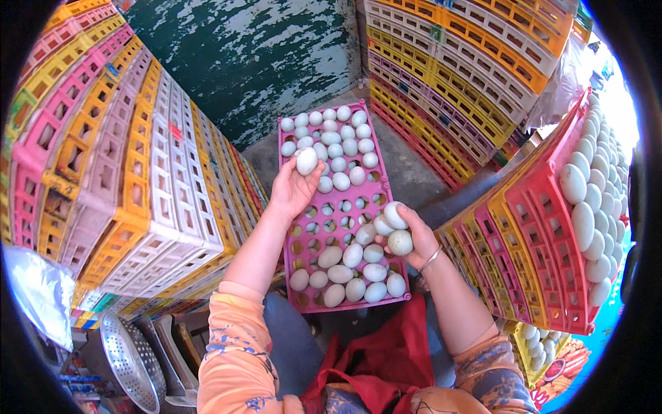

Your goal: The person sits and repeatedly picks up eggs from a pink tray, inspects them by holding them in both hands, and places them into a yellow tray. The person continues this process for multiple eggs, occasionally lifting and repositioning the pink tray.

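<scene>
Before me lies a pink plastic egg tray (339, 195) with round holes, and more eggs show through the holes beneath it. My left hand (295, 189) holds one whitish egg (306, 161) at its fingertips, above the tray's left side. Several pale eggs (395, 215) are gathered in my right hand (421, 238), over the tray's right edge. At the far end, pale bluish eggs (335, 150) stand in the holes. Other eggs (340, 274) lie at the near end, some on their sides. The band of holes across the middle bears no eggs on top.
Tall stacks of plastic crates rise at left (176, 171) and far right (450, 77). Close on my right, a red-topped crate stack (538, 222) carries many eggs (595, 202). A metal colander (132, 362) stands at lower left. A green, peeling wall (243, 62) is behind the tray.
</scene>
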`<state>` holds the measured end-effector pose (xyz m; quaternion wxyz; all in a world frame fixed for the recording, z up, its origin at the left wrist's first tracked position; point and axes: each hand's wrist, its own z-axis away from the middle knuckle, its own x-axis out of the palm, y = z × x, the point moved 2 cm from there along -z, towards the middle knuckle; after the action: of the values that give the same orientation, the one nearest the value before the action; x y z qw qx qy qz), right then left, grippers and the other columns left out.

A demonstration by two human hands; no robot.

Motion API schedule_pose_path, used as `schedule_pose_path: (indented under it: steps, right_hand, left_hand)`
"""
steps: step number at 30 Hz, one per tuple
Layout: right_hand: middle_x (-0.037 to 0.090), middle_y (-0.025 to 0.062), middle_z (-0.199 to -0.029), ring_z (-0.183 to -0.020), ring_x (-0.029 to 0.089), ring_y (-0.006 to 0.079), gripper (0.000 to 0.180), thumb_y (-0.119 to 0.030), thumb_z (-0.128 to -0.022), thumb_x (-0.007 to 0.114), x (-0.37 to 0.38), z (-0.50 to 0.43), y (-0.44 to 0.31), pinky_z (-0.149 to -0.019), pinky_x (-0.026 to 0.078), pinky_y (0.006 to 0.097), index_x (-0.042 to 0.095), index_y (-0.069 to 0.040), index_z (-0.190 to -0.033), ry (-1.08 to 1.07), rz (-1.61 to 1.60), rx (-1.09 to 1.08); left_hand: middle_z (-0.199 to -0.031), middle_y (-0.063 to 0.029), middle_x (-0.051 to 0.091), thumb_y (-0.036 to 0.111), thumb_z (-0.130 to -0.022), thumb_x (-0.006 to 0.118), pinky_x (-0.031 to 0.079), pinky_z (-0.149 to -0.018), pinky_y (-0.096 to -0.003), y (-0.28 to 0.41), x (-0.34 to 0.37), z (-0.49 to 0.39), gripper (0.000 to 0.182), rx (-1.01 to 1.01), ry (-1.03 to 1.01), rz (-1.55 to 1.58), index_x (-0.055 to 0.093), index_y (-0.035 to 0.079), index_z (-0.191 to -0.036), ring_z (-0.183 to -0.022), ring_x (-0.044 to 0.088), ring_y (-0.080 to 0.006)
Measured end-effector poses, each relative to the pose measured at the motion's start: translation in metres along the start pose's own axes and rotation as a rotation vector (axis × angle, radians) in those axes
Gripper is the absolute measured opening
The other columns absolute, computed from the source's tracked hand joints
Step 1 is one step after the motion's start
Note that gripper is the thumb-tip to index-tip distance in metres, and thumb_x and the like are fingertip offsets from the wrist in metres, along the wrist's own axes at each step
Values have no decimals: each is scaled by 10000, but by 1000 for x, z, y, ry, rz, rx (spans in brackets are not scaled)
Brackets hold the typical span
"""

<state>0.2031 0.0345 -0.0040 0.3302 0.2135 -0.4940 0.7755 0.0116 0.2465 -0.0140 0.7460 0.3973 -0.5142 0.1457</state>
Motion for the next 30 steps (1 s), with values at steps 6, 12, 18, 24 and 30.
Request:
schedule_pose_path:
  steps: [6, 12, 18, 24, 30]
  right_hand:
    - [649, 127, -960, -748, 667, 264, 483, -519, -868, 549, -7, 5, 1, -485, 517, 295, 561, -84, -1078, -38, -171, -35]
    - [656, 108, -936, -728, 666, 248, 482, -522, -870, 540, 0, 32, 17, -495, 524, 296, 571, -92, -1084, -81, -189, 21]
    - [638, 125, -1026, -827, 659, 316, 502, -534, -884, 498, 1, 105, 45, -508, 523, 312, 562, -94, -1117, -165, -342, 13]
    - [549, 170, -1245, -885, 659, 363, 525, -513, -874, 527, -51, 238, 55, -527, 544, 343, 543, -66, -1149, -238, -500, -181]
    - [608, 143, -1125, -849, 673, 307, 520, -485, -878, 535, -141, 374, 50, -513, 544, 310, 518, -73, -1193, 366, -266, -458]
  left_hand:
    - [-1122, -182, 585, 250, -964, 443, 573, -828, -360, -28, 11, 76, 352, -157, 72, 32, 473, -16, -1192, -1014, 617, -289]
    - [-999, -118, 628, 273, -922, 565, 552, -679, -250, -105, 10, 179, 295, -292, 272, -75, 546, 53, -1118, -810, 637, -184]
    - [-954, -140, 638, 272, -924, 549, 544, -677, -283, -175, 20, 250, 291, -401, 129, 100, 550, 40, -1100, -777, 622, -205]
    - [-940, -119, 644, 260, -920, 557, 525, -723, -300, -218, 0, 288, 250, -540, 185, 7, 577, 46, -1047, -796, 619, -201]
    - [-951, -107, 640, 316, -927, 530, 501, -709, -284, -231, 26, 293, 306, -623, 111, -87, 588, 63, -1088, -804, 604, -194]
